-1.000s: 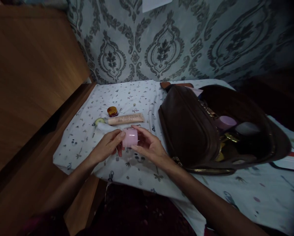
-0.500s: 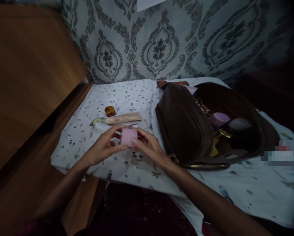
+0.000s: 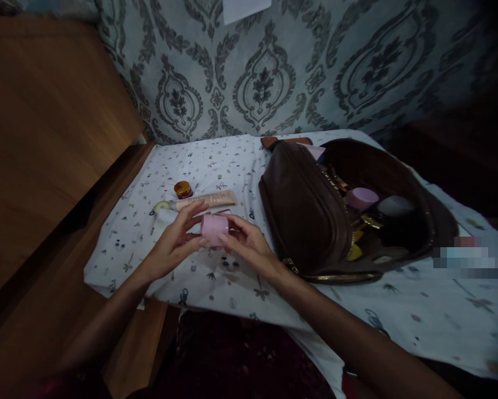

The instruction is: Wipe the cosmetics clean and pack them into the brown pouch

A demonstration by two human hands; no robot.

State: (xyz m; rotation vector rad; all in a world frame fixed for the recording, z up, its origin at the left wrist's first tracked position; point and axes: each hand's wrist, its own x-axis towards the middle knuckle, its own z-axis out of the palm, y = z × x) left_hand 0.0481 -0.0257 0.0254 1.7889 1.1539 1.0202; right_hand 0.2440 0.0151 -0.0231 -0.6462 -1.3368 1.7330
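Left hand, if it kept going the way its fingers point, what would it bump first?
The left hand is touching the pink jar, so that comes first. Just behind it probably comes the right hand, though depth is unclear.

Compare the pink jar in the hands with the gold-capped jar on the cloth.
The pink jar is larger; the gold-capped jar is smaller. The pink jar is held between left hand and right hand; the gold-capped jar stands untouched on the cloth. Both are small and round.

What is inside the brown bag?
A pink tub, a pale rounded item and gold pieces show in the open bag. Its dark bottom and whatever lies under them cannot be seen.
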